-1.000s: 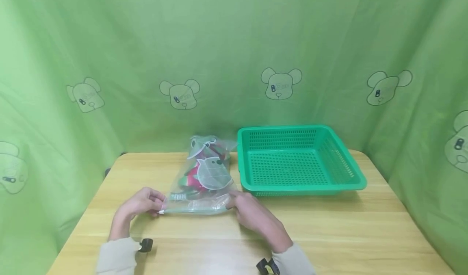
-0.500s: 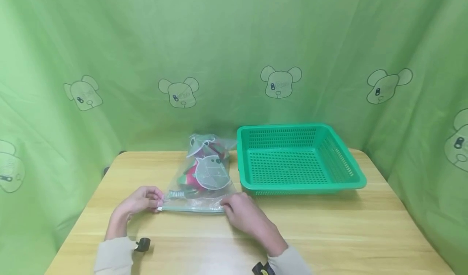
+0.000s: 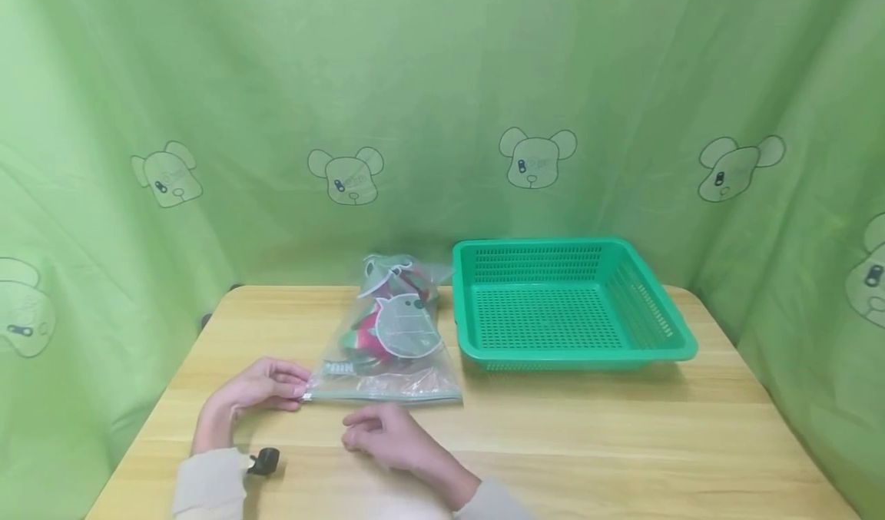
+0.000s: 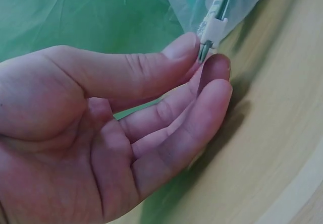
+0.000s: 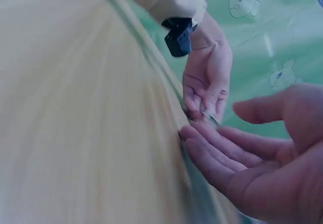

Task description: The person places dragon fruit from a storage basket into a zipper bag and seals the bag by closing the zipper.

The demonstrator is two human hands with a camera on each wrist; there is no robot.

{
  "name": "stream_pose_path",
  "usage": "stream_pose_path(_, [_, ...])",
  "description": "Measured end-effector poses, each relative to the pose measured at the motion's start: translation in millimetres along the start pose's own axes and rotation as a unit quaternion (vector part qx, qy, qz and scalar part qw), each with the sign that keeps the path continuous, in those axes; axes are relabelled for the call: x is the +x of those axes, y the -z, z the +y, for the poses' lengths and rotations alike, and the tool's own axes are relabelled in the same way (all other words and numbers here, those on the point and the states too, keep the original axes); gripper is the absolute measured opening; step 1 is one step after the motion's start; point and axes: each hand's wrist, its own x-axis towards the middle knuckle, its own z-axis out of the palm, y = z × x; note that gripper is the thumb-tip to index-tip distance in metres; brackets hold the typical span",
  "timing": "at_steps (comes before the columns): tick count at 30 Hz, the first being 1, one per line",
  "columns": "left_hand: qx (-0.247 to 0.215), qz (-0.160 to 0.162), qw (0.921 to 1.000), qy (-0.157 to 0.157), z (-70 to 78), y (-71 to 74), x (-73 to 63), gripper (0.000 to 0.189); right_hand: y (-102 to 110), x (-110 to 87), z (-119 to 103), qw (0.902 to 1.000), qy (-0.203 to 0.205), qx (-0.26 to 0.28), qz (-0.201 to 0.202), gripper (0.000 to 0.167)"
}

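A clear zip bag [image 3: 408, 334] with a printed animal face lies on the table, its zip edge towards me. Through the plastic show pink-red and green contents [image 3: 365, 339], their kind unclear. At the bag's near left corner, my left hand [image 3: 261, 387] pinches the end of the zip between thumb and fingers. A small white zip slider [image 4: 214, 32] sits right beside the thumb tip in the left wrist view. My right hand [image 3: 390, 435] is just in front of the zip edge, apart from the bag, fingers loosely bent and holding nothing.
Right of the bag stands a green plastic basket [image 3: 577, 356] with perforated walls and nothing visible inside. Both are on a light wooden table [image 3: 608, 443]. A green curtain [image 3: 442, 82] with printed bear faces hangs behind and at both sides.
My right hand has let go of the bag's near right side and moved left and towards me. My left hand stays at the left corner; the bag has barely moved.
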Motion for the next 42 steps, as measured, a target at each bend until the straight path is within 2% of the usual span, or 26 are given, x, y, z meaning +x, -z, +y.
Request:
stream_pose_path(1, [0.0, -0.001, 1.0, -0.001, 0.1, 0.5, -0.2, 0.039, -4, 3.1, 2, 0.9985, -0.011, 0.054, 0.001, 0.035])
stream_pose_path(3, [0.001, 0.0, 1.0, -0.004, -0.1, 1.5, -0.3, 0.038, -9, 8.5, 7, 0.9882, -0.031, 0.15, -0.002, 0.04])
stream_pose_path(6, [0.003, 0.001, 1.0, -0.006, -0.6, 2.2, -0.5, 0.036, -17, 15.0, 12, 0.9647, -0.056, 0.257, -0.013, 0.046])
stream_pose_path(9, [0.001, 0.001, 1.0, -0.006, -1.4, 2.1, -0.8, 0.036, -25, 21.0, 16, 0.9395, -0.079, 0.333, -0.007, 0.048])
stream_pose_path(18, [-0.015, 0.001, 0.9998, -0.009, -4.4, 2.0, -0.6, 0.037, -51, 39.2, 11, 0.8821, -0.098, 0.453, 0.083, 0.036])
stream_pose_path(21, [-0.02, -0.004, 0.9997, -0.013, -6.2, 2.0, -0.8, 0.038, -56, 42.2, 7, 0.8668, -0.099, 0.476, 0.111, 0.034])
stream_pose_path(25, [-0.025, -0.014, 0.9994, -0.018, -6.8, 2.8, -1.2, 0.037, -61, 47.3, 4, 0.8617, -0.103, 0.476, 0.141, 0.033])
stream_pose_path(30, [-0.033, -0.021, 0.9989, -0.027, -6.7, 4.9, -1.7, 0.037, -67, 57.8, 0, 0.8612, -0.106, 0.463, 0.179, 0.035])
stream_pose_path(35, [-0.031, -0.025, 0.9987, -0.032, -9.3, 6.2, -0.4, 0.038, -70, 65.1, -2, 0.8618, -0.113, 0.453, 0.199, 0.036])
stream_pose_path(42, [-0.031, -0.023, 0.9987, -0.032, -14.5, 9.5, -0.6, 0.038, -73, 68.4, -7, 0.8719, -0.133, 0.422, 0.21, 0.029])
